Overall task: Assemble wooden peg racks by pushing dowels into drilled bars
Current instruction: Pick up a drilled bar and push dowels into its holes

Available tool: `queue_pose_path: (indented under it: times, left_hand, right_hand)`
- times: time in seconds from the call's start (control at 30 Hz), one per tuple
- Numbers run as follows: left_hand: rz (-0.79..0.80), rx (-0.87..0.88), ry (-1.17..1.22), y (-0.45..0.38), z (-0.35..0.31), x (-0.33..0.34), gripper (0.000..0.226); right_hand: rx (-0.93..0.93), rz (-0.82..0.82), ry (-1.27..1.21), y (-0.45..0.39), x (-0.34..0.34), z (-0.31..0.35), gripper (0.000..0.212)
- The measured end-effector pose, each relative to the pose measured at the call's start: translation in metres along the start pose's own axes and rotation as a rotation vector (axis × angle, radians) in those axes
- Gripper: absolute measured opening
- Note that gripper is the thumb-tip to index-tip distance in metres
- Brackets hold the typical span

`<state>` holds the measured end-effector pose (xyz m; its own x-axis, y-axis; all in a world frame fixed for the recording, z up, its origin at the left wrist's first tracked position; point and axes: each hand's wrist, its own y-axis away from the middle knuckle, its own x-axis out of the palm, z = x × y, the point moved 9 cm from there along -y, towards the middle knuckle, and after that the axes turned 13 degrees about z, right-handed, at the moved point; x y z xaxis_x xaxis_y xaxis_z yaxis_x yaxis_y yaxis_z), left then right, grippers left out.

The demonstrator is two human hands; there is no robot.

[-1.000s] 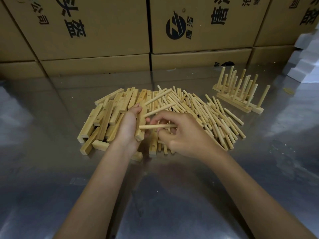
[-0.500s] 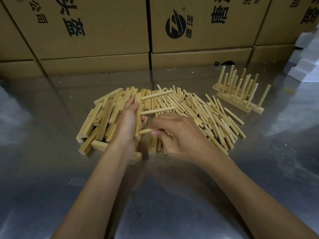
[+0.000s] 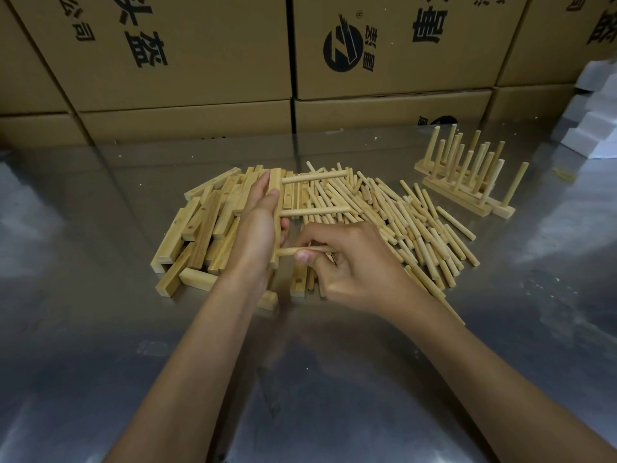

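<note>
My left hand (image 3: 258, 228) grips a drilled wooden bar (image 3: 275, 182) held lengthwise, pointing away from me. Two dowels (image 3: 315, 177) stick out of the bar to the right, the second one (image 3: 314, 212) lower down. My right hand (image 3: 350, 262) pinches a third dowel (image 3: 289, 251) whose left tip meets the bar near its lower end. Under and left of my hands lies a pile of drilled bars (image 3: 200, 228). A heap of loose dowels (image 3: 410, 222) spreads to the right.
Finished peg racks (image 3: 467, 182) stand at the back right on the shiny metal table (image 3: 100, 329). Cardboard boxes (image 3: 200, 61) wall off the far edge. White foam blocks (image 3: 597, 121) are stacked at the far right.
The bar has lifted and turned more upright in my left hand. My right hand has slid the third dowel leftward until its tip reaches the bar.
</note>
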<state>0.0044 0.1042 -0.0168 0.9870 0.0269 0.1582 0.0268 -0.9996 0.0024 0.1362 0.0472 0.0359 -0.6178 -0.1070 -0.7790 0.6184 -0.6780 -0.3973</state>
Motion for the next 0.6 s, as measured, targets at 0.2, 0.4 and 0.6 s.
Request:
queue_pose_path:
  times: [0.2,0.4,0.6]
  left_hand:
    - [0.051,0.067,-0.083,0.003,-0.005,0.008,0.04]
    - [0.102,0.166,-0.116,0.005,-0.012,0.017,0.043]
    - [0.037,0.201,-0.043,0.004,-0.013,0.006,0.044]
  right_hand:
    - [0.184,0.106,-0.316,0.0,0.011,-0.023,0.01]
    - [0.318,0.16,-0.569,0.004,0.016,-0.038,0.014]
    - [0.383,0.273,-0.842,0.008,0.009,-0.057,0.024]
